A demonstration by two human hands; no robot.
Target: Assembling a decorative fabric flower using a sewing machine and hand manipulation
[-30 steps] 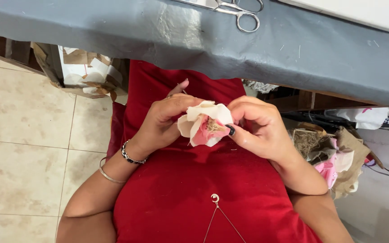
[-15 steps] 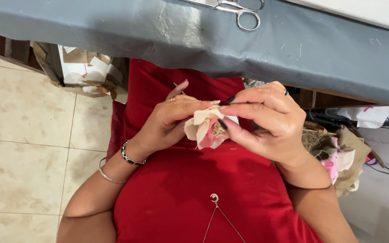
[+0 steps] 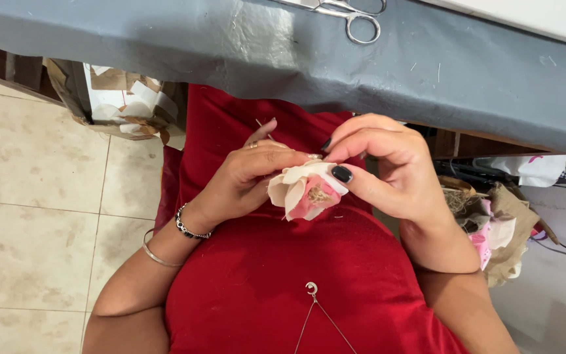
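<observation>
One fabric flower [image 3: 306, 191], cream outer petals and pink inner ones with a tuft of straw-coloured fibre at the centre, sits over my lap in front of my red dress [image 3: 283, 288], just below the tabletop [image 3: 230, 46] edge. My left hand [image 3: 244, 177] wraps it from the left, fingers curled around the cream petals and grasping them; one ring on that hand, two bracelets on the wrist, one beaded [image 3: 190, 228] and one plain band [image 3: 158, 257]. My right hand [image 3: 388, 170] meets it from the right, thumb with dark nail polish pressed on a cream petal and the forefinger tip pinching at the top edge. One pair of scissors [image 3: 348, 14] lies on the grey tabletop, well apart from my hands, close to the far edge of view. One cardboard box [image 3: 122, 105] of paper scraps stands on the tiled floor [image 3: 40, 216] to my left. One heap of burlap and pink cloth scraps [image 3: 492, 229] lies to my right. One thin chain with a crescent pendant [image 3: 311, 288] hangs over the dress. Open floor lies to the left; the tabletop edge closes off the space just beyond my hands.
</observation>
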